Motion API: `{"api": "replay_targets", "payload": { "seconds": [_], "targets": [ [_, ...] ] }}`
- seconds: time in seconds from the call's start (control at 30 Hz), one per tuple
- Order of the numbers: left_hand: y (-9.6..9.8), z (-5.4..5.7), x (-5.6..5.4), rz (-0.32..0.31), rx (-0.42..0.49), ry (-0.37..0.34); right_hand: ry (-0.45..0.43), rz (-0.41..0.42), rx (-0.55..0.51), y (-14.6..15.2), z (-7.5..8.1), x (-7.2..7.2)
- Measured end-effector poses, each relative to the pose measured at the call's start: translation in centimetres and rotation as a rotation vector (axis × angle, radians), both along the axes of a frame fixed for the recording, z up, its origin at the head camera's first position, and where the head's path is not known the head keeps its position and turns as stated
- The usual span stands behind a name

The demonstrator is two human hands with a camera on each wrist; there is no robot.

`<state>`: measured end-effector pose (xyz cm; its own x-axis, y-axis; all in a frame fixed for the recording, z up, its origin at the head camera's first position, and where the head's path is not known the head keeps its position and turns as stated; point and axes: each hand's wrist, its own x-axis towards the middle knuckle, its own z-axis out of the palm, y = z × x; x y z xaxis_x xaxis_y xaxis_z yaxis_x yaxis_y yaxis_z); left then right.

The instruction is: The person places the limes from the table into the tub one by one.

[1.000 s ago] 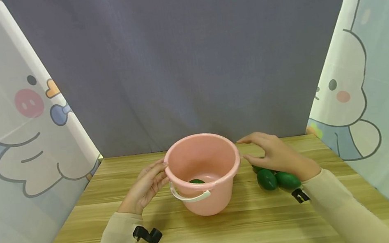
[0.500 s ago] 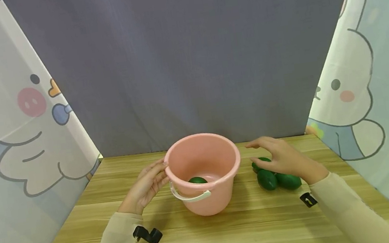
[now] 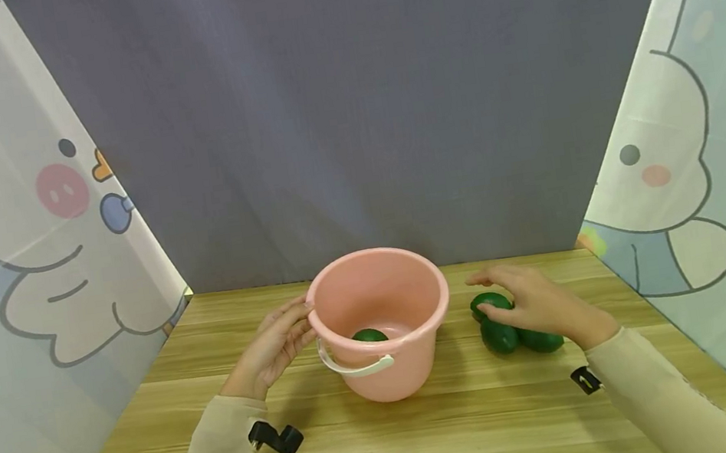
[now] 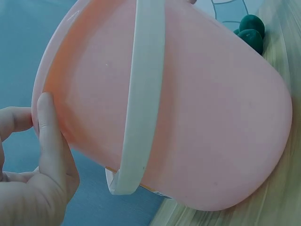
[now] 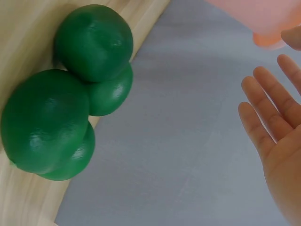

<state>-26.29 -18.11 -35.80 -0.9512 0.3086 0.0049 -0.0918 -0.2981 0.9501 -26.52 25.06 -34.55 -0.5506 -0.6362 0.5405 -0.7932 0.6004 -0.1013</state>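
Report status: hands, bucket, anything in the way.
Left hand touching pink bucket. Right hand holding nothing, clear of loose green fruits. One green fruit visible inside bucket. Handle hanging outside, opening unblocked.

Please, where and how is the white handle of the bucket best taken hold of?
Probably the handle is best gripped at the middle of its bow, coming from the near left and hooking it from beneath: it hangs outside the bucket, curving downward on that side, and no hand covers it.

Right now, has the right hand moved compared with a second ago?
Yes. In the head view, the right hand has shifted rightward, away from the pink bucket, and slightly lower in the picture.
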Motion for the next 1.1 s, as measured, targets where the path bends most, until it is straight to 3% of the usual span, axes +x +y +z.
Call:
{"api": "replay_targets", "payload": {
  "seconds": [0.63, 1.1],
  "targets": [
    [0.1, 0.1, 0.1, 0.006, 0.001, 0.001, -0.009, 0.010, 0.037, 0.7, -1.9, -0.1],
    [0.1, 0.0, 0.0, 0.019, 0.014, -0.002, -0.119, -0.031, 0.071, 1.2, -3.3, 0.3]
  ]
}}
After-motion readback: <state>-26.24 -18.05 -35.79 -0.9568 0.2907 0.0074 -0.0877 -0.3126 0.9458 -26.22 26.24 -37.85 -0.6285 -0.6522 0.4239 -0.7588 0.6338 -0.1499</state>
